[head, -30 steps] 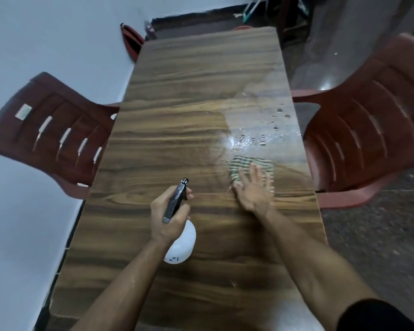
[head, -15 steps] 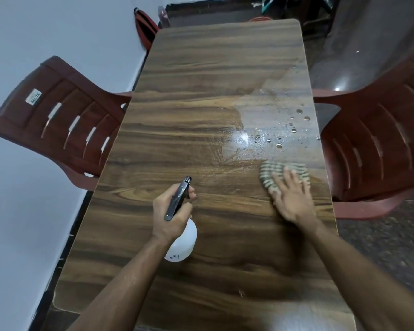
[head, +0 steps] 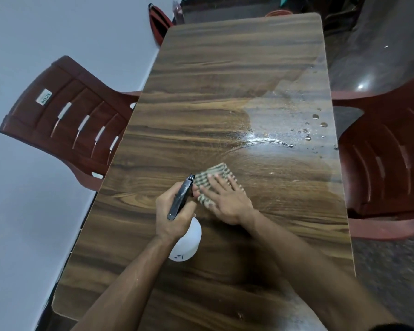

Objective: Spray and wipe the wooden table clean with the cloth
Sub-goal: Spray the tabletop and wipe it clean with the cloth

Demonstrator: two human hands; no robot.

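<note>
Nearest me, the left hand (head: 175, 211) grips the spray bottle (head: 185, 244), fingers curled round its black trigger head, as before. The right hand (head: 227, 199), fingers straight and flat, presses the striped cloth (head: 207, 177), which has swept left from the table's right edge to mid-table within the last second. Beyond, droplets (head: 316, 117) remain on the wooden table (head: 201, 91); I judge wiping unfinished.
</note>
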